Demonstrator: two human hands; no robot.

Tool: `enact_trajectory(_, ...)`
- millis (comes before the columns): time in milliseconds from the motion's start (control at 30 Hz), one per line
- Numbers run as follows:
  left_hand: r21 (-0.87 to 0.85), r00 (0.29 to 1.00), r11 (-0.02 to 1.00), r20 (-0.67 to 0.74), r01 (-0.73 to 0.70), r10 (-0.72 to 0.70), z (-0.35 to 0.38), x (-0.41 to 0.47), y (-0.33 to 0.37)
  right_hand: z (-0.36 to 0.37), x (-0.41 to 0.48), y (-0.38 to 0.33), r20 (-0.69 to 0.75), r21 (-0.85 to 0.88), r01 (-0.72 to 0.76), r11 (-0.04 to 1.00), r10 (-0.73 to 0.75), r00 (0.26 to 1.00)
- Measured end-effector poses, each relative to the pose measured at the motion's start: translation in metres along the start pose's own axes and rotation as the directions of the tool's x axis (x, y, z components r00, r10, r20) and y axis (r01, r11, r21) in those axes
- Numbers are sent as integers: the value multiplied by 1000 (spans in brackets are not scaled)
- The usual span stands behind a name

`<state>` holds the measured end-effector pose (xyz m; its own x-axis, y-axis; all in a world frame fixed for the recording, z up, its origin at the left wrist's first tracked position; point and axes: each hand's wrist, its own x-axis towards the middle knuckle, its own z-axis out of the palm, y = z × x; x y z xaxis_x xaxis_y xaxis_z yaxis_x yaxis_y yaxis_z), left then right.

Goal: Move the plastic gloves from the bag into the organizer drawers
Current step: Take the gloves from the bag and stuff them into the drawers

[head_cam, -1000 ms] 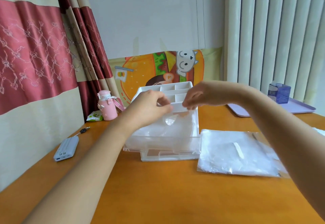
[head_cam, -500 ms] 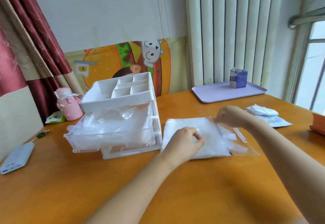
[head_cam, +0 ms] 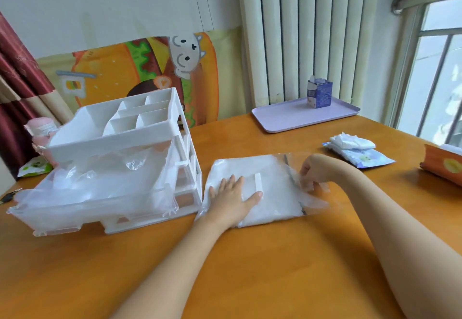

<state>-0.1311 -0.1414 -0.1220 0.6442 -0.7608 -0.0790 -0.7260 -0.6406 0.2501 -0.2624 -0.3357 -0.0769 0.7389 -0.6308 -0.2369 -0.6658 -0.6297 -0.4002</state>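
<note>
Clear bag (head_cam: 270, 168): lay flat on wooden table (head_cam: 250, 268), just right of white organizer (head_cam: 140, 131); glove stack (head_cam: 277, 206) inside.
Left hand (head_cam: 231, 197): fingers straight, spread, pressed on bag.
Right hand (head_cam: 312, 171): pinched plastic at bag's open end.
Drawer (head_cam: 87, 208): pulled out, held loose gloves (head_cam: 100, 181).

Two hands work at the bag (head_cam: 272, 208) beside the white organizer (head_cam: 112, 131).
The left hand (head_cam: 232, 195) lies flat, fingers spread, on the bag, which rests on the wooden table (head_cam: 250, 268) just right of the organizer. The right hand (head_cam: 310, 172) pinches clear plastic at the bag's open right edge. A clear drawer (head_cam: 62, 218) stands pulled out of the organizer, holding crumpled plastic gloves (head_cam: 105, 181). Farther back, a lilac tray (head_cam: 282, 121) carries a blue carton (head_cam: 320, 93).
</note>
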Motion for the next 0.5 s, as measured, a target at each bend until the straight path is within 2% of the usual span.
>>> enact_trajectory(67, -3, 1000, 1000, 5, -6, 6, 2, 4, -1, 0, -1, 4, -10, 11, 5, 1000, -5, 1000)
enact_trajectory(133, -3, 1000, 1000, 0, -10, 10, 4, 6, -3, -1, -2, 6, -79, 59, 26, 998, -22, 997)
enact_trajectory(200, -6, 1000, 1000, -2, -10, 10, 5, 6, -5, -4, -2, 9, -191, 191, 73, 979, -36, 981)
enact_trajectory(333, -14, 1000, 1000, -13, -3, 3, 8, 4, -6, -12, -11, 15, -332, 463, 165, 871, -3, 943)
enact_trajectory(400, -17, 1000, 1000, -19, 9, -9, 8, 4, -6, -14, -13, 16, -405, 579, 222, 784, 41, 913)
enact_trajectory(500, -50, 998, 999, -59, 3, -6, 7, 3, -5, -19, -18, 11, -408, 802, 318, 505, 74, 910)
